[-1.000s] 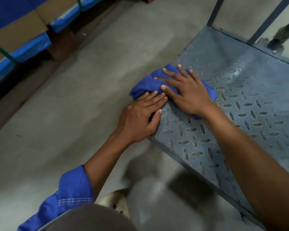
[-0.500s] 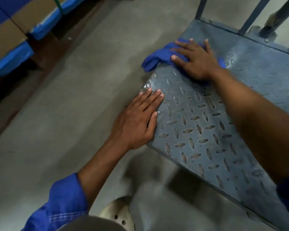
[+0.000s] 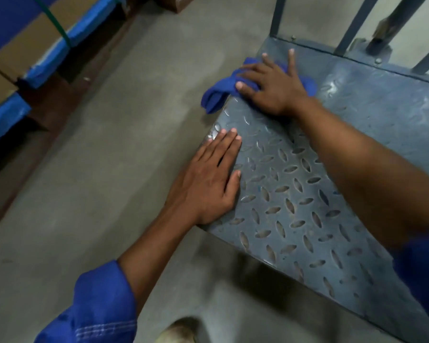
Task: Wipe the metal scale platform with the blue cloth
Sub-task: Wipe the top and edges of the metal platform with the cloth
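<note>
The right hand (image 3: 275,87) lies spread, fingers wide, pressing the blue cloth (image 3: 219,94) onto the far left edge of the diamond-plate scale platform (image 3: 295,206). The left hand (image 3: 208,184) rests flat and empty on its left edge.

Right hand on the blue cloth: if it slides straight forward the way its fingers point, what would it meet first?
Probably the platform's far edge with the upright bars. The right hand presses the blue cloth flat; only bare metal platform lies ahead of its fingertips, though depth is hard to judge.
</note>
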A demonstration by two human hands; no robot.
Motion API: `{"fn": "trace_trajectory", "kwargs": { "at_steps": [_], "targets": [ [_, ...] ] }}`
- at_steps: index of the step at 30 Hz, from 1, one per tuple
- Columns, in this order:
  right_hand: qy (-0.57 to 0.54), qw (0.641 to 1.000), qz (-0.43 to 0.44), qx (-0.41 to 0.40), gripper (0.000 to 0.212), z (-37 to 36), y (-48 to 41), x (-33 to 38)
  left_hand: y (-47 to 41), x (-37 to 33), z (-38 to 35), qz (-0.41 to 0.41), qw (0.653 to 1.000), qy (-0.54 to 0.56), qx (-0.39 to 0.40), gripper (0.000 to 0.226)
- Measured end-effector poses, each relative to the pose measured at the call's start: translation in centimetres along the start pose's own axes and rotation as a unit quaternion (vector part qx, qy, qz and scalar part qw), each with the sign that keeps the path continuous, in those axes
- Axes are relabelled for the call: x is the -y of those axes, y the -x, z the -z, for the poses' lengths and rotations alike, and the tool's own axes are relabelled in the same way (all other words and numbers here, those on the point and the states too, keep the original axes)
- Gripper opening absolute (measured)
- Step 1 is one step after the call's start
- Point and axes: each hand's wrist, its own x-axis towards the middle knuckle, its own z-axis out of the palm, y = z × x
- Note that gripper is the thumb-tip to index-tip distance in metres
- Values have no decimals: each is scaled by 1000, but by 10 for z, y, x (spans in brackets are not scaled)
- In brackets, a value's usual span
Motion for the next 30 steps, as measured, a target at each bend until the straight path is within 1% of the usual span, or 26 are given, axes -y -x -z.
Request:
{"fn": "trace_trajectory", "kwargs": {
  "at_steps": [2, 3, 4, 7, 8, 9, 11, 12, 13, 14, 16, 18, 19, 22, 24, 26, 27, 28, 30],
  "targets": [
    [10, 998, 67, -10, 67, -12, 20, 8, -17, 1, -3, 6, 1000, 6, -9, 70],
    [14, 997, 72, -14, 66, -12, 20, 1, -26, 0, -5, 10, 1000, 7, -13, 70],
    [13, 998, 51, -17, 65, -6, 12, -10, -35, -1, -6, 13, 1000, 8, -16, 71],
    [3, 997, -79, -23, 68, 12, -15, -44, -51, -4, -9, 17, 1000, 14, -3, 74],
    [11, 995, -97, -29, 68, 13, -17, -45, -55, -4, -11, 16, 1000, 10, -6, 74],
    [19, 996, -81, -21, 67, 13, -14, -39, -59, -4, -13, 14, 1000, 6, -12, 75],
    [36, 999, 12, -18, 62, -1, 2, -23, -66, -3, -15, 7, 1000, 8, -26, 75],
    [34, 998, 50, -30, 60, -8, 9, -20, -70, -2, -16, 6, 1000, 8, -29, 75],
    [32, 998, 54, -29, 60, -8, 7, -23, -75, -1, -17, 8, 1000, 6, -29, 75],
    [27, 999, 38, -27, 62, -1, -3, -29, -78, -1, -17, 13, 1000, 6, -23, 75],
    [8, 999, -37, -31, 65, 13, -23, -42, -80, -2, -16, 15, 1000, 13, 1, 76],
    [11, 995, -86, -39, 65, 13, -35, -49, -80, -3, -18, 16, 1000, 17, -2, 75],
    [16, 996, -77, -37, 64, 11, -35, -45, -81, -3, -19, 15, 1000, 20, -6, 75],
    [42, 998, 24, -50, 62, -1, -22, -35, -84, -4, -21, 15, 999, 24, -19, 75],
    [37, 998, 14, -55, 70, 6, -37, -43, -86, -3, -21, 18, 999, 19, -23, 75],
    [40, 996, -31, -72, 80, 7, -54, -47, -84, -3, -20, 15, 1000, 22, -10, 74],
    [38, 995, -49, -85, 80, 5, -59, -45, -83, -3, -21, 17, 1000, 21, -14, 74],
    [33, 994, -45, -89, 76, 2, -61, -41, -82, -3, -21, 17, 1000, 18, -19, 74],
    [34, 997, 24, -65, 65, 1, -54, -34, -84, -3, -22, 12, 999, 26, -31, 74]
  ]
}}
